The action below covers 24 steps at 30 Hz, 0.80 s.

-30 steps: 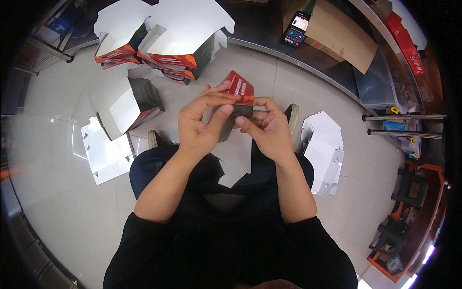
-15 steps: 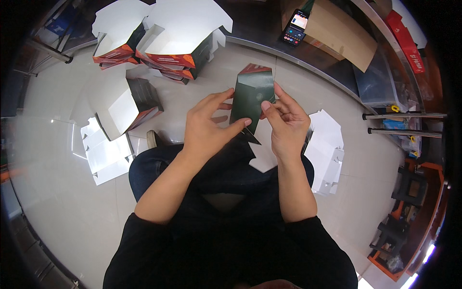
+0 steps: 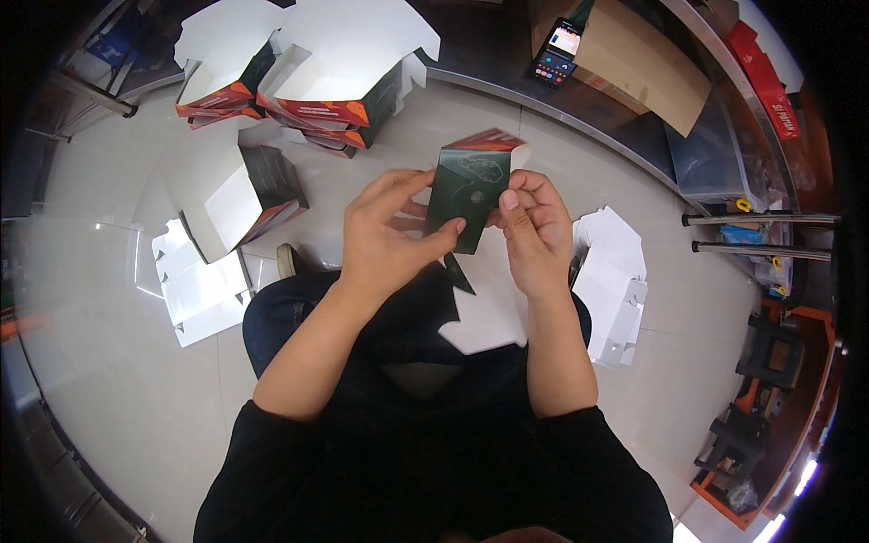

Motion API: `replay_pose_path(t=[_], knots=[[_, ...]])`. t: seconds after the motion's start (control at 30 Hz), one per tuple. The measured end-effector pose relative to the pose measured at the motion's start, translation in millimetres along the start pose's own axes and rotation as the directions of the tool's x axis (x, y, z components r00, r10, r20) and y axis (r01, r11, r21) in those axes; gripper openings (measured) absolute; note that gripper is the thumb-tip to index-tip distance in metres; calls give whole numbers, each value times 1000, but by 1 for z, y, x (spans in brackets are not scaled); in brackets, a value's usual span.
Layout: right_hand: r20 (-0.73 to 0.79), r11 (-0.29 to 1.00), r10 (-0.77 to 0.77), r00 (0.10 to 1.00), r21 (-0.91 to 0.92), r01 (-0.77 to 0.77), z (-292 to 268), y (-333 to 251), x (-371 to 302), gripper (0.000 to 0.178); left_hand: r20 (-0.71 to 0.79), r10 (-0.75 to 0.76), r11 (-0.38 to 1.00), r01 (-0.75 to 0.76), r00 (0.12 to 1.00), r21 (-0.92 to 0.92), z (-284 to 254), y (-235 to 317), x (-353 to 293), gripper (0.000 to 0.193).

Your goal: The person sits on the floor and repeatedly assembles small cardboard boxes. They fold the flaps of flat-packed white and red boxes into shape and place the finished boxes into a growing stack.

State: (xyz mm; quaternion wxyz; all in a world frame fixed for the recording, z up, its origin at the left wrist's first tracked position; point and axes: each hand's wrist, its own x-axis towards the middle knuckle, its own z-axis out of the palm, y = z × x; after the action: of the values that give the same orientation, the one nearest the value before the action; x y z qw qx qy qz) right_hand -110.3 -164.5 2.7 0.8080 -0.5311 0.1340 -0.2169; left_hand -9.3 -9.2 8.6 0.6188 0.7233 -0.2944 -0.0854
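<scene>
Above my lap I hold a partly folded cardboard box point(image 3: 466, 195) between both hands. Its dark green side faces me, a red patterned panel shows at the top, and a white flap hangs below toward my knees. My left hand point(image 3: 389, 231) grips the left edge, thumb on the green panel and fingers behind it. My right hand point(image 3: 534, 226) pinches the right edge between thumb and fingers. The fingers behind the cardboard are partly hidden.
Open-topped folded boxes point(image 3: 326, 81) stand stacked at the far left, with another open box point(image 3: 258, 195) nearer. Flat white cardboard blanks point(image 3: 199, 285) lie by my left knee, more blanks point(image 3: 611, 281) by my right. A phone point(image 3: 555, 54) leans on a brown carton point(image 3: 634, 63).
The box has tilted, so more of its green panel and red top shows. Its white flap has swung lower toward my lap. Both hands keep their grip, shifting slightly.
</scene>
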Motion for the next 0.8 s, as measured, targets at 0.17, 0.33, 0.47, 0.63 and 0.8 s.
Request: replay_pose_path(t=[0.17, 0.33, 0.47, 0.63, 0.8], knots=[[-135, 899, -321, 937, -356, 257, 10, -1, -3, 15, -39, 93, 995, -91, 995, 34, 4, -10, -1, 52], [-58, 842, -287, 956, -491, 223, 4, 3, -3, 21, -112, 123, 991, -116, 986, 67, 2, -11, 0, 51], [-95, 945, -36, 995, -327, 3, 14, -5, -6, 19, -106, 135, 988, -125, 985, 93, 2, -12, 2, 50], [113, 926, -76, 991, -362, 112, 7, -7, -2, 26, -150, 6, 998, -15, 989, -55, 0, -15, 8, 48], [415, 709, -5, 910, -641, 295, 9, -15, -7, 28, -177, -180, 971, 145, 968, -191, -15, -24, 15, 43]])
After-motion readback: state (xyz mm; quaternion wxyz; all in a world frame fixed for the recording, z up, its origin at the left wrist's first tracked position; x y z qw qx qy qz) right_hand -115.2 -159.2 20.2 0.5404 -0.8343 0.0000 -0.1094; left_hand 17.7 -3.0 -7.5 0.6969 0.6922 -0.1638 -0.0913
